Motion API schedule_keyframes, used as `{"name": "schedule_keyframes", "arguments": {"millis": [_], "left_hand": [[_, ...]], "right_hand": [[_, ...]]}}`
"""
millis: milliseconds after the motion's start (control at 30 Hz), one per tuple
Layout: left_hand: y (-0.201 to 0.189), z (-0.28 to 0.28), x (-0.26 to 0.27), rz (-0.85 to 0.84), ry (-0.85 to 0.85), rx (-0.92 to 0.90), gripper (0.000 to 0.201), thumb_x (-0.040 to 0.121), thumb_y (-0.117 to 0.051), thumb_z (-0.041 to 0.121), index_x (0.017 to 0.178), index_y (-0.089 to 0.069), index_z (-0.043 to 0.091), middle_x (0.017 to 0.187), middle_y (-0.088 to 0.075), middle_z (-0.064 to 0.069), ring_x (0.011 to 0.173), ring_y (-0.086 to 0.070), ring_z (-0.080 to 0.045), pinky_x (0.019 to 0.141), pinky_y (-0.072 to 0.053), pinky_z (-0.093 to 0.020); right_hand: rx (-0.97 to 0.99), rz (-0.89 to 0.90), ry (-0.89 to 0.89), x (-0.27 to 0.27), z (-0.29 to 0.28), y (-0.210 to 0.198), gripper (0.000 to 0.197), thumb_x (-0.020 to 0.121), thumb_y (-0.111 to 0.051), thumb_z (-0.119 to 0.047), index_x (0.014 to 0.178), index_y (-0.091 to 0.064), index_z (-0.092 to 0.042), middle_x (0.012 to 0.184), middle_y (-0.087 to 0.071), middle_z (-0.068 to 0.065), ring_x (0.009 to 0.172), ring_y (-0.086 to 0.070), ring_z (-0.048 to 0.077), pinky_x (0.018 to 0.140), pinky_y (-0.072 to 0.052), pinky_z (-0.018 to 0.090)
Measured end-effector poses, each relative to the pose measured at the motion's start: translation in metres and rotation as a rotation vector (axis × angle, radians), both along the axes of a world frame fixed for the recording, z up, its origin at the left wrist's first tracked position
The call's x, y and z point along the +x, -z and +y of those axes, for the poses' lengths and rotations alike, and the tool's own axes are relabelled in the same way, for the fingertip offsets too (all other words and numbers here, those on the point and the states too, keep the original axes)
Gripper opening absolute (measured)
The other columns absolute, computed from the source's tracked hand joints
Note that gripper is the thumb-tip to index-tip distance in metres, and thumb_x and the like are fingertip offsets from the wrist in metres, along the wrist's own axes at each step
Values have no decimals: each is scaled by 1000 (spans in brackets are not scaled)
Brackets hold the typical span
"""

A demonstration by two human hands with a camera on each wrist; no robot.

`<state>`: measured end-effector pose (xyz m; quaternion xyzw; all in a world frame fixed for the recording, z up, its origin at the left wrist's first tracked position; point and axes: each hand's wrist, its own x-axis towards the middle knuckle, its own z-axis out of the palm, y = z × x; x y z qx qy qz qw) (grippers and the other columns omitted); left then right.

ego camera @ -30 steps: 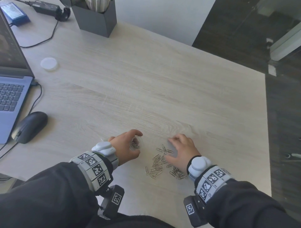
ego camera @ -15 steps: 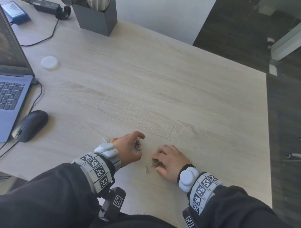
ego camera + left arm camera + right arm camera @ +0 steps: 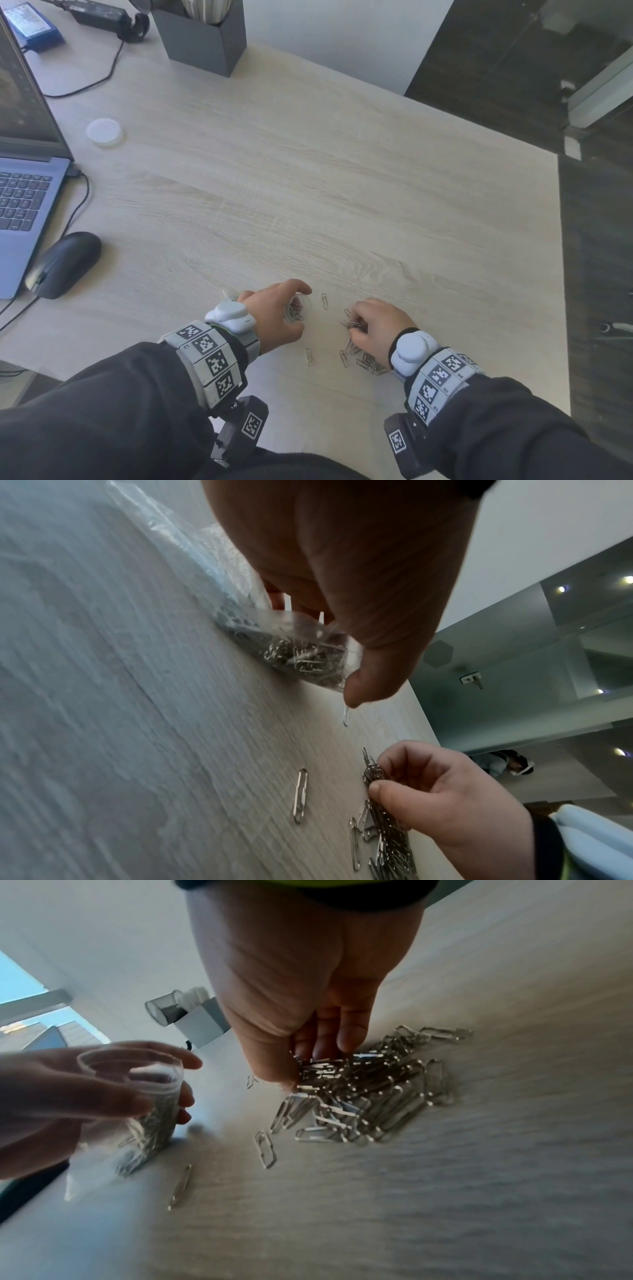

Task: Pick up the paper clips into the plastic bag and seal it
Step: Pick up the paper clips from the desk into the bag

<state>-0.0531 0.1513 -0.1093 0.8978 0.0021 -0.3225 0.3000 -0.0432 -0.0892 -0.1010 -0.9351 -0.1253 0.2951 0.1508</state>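
Pale wooden desk (image 3: 342, 192): left hand (image 3: 274, 315) grasps the plastic bag (image 3: 150, 1096) open; right hand (image 3: 373, 325) pinches paper clips (image 3: 363, 1096) just beside it. Only the right wrist view shows the bag's round mouth.

The person wore black long sleeves (image 3: 102, 411), grey wristbands (image 3: 209, 363) bearing square black-and-white markers, and rounded white wrist devices (image 3: 412, 353).

Silver wire paper clips (image 3: 368, 364), some inside my clear, colourless plastic bag (image 3: 150, 1096). Pale wood-grain counter (image 3: 308, 192). Black-and-white square-marker wristbands (image 3: 209, 356), black sleeves (image 3: 102, 411). Black oval mouse (image 3: 63, 263), round white lid (image 3: 104, 132), dark grey square holder (image 3: 202, 41).
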Motion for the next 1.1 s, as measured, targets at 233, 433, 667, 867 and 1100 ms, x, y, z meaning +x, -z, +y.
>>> {"name": "schedule_keyframes", "arguments": {"millis": [233,433,667,867,1100], "left_hand": [[-2,-5,-2,0,19,-9,62,63,-49,56,121,-31,65,113,-59,29,111,-62,-21,104,-44,-45],[-10,-9,-4,-38,23,-49,61,67,-55,50,125,-37,56,111,-61,23,110,-64,-15,103,-38,-36],[-19,-5,-5,-44,18,-109,58,68,-54,44,124,-41,53,114,-67,21,109,-65,-9,106,-40,-37],[-17,6,-9,-19,-14,-83,66,67,-55,49,131,-40,53,113,-63,23,110,-64,-18,108,-38,-35],[-11,29,-11,-10,-79,-47,65,66,-54,54,127,-35,62,113,-59,28,113,-63,-27,101,-50,-43]], "right_hand": [[226,19,324,0,6,-12,8,77,-68,-22,80,-65,-29,72,-58,-12,67,-54,6,65,-44,20],[484,5,318,0,44,-29,7,77,-74,-26,78,-67,-29,69,-59,-12,62,-53,0,62,-44,14],[494,28,273,-4,60,-32,13,79,-71,-28,91,-72,-35,75,-61,-18,63,-54,3,65,-44,15],[424,-89,381,3,36,-23,12,86,-65,-26,95,-71,-31,92,-64,-14,72,-59,3,70,-49,20],[53,-29,93,2,22,-4,52,86,-57,-29,137,-49,-23,129,-44,-5,120,-41,18,102,-37,30]]}}
